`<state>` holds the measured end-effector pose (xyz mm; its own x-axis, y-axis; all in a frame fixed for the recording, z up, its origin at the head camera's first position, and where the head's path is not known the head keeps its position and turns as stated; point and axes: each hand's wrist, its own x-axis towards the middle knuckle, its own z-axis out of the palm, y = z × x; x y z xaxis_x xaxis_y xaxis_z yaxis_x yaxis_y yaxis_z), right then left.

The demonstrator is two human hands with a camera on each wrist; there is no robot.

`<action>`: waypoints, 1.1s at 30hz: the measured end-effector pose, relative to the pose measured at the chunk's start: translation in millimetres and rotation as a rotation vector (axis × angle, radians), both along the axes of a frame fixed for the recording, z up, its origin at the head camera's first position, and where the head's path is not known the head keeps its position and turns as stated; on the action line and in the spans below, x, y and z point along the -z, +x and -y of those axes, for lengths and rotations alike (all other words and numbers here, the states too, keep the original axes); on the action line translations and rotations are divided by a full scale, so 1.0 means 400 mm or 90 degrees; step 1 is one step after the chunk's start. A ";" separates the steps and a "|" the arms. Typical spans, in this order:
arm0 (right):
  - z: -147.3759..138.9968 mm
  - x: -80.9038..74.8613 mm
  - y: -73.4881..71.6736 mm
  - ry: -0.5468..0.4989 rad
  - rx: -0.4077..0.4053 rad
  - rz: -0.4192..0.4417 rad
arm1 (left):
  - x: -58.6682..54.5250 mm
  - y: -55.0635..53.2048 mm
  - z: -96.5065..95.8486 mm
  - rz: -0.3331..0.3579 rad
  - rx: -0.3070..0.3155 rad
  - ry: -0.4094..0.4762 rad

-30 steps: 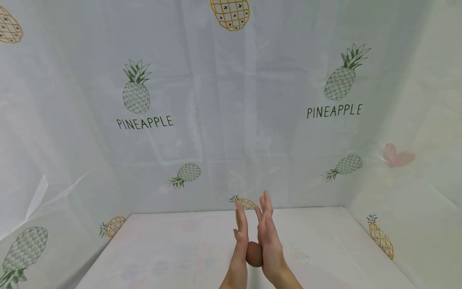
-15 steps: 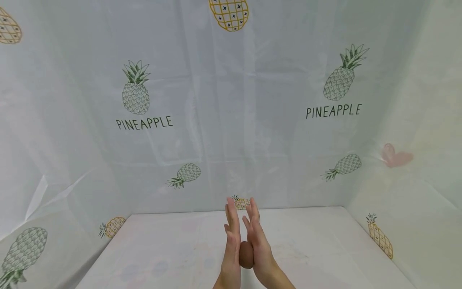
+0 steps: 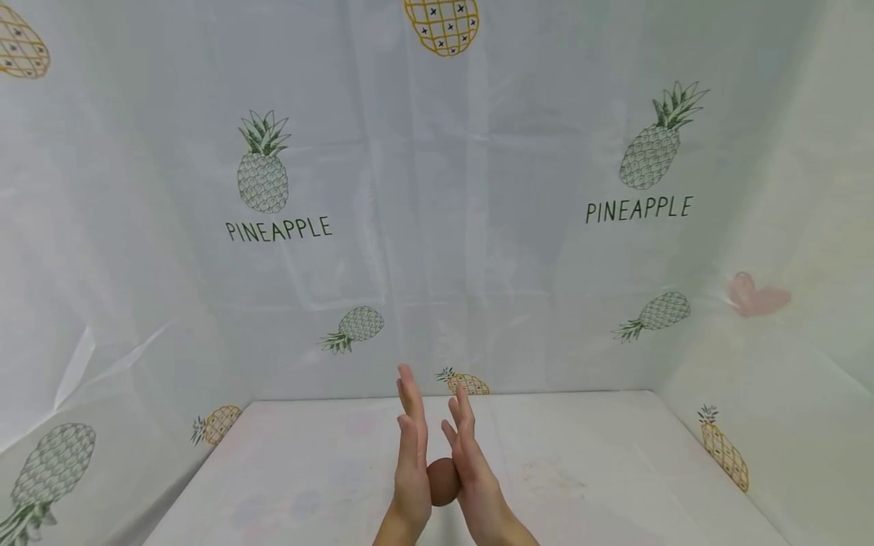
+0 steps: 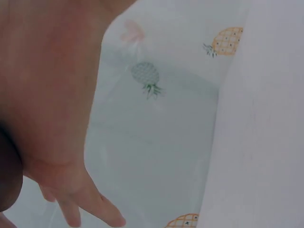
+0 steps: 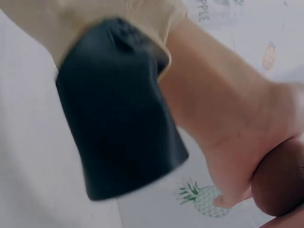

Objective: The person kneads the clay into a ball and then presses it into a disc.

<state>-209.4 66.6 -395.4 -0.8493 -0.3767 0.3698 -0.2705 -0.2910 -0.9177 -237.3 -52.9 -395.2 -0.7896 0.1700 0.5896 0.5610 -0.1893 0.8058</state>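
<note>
Between my two palms is a smooth brown ball [image 3: 444,482], perhaps of clay; its material I cannot tell for sure. My left hand [image 3: 412,455] stands upright with straight fingers, its palm against the ball's left side. Against the other side presses my right hand [image 3: 474,474], its fingers also straight and pointing away from me. The left fingertips reach slightly farther than the right ones. In the right wrist view the ball [image 5: 280,178] sits against a palm at the right edge. Only a dark part of the ball [image 4: 8,171] shows at the left edge of the left wrist view.
Below the hands lies a white table [image 3: 307,447] with faint coloured smudges. A pale sheet [image 3: 437,227] printed with pineapples hangs behind it and at both sides. A dark cover [image 5: 123,114] near a beige cuff fills much of the right wrist view.
Both hands and the ball have shifted left. The right hand has slid back towards me relative to the left, so the left fingertips now reach farther. The ball stays between the palms.
</note>
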 end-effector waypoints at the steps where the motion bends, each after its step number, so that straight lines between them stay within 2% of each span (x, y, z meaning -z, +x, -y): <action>1: 0.001 -0.002 0.003 -0.002 -0.003 0.002 | 0.004 -0.006 0.003 0.003 -0.008 0.003; 5: 0.004 -0.009 0.013 -0.011 -0.027 -0.008 | 0.019 -0.030 0.013 0.016 -0.039 0.004; 8: 0.002 -0.014 0.022 -0.013 -0.038 -0.036 | 0.028 -0.039 0.012 0.029 -0.040 -0.004; 12: -0.003 -0.022 0.029 -0.012 -0.018 -0.070 | 0.033 -0.037 0.001 0.037 -0.037 -0.026; 16: -0.010 -0.030 0.026 -0.021 0.017 -0.079 | 0.039 -0.029 -0.018 0.034 -0.035 -0.043; 23: -0.037 -0.037 0.011 -0.027 0.058 -0.106 | 0.058 -0.009 -0.060 0.046 0.008 -0.065; 29: -0.059 -0.044 0.002 -0.037 0.098 -0.100 | 0.068 0.009 -0.086 0.044 0.055 -0.071; 33: -0.076 -0.045 -0.011 -0.060 0.135 -0.086 | 0.066 0.026 -0.097 0.059 0.084 -0.070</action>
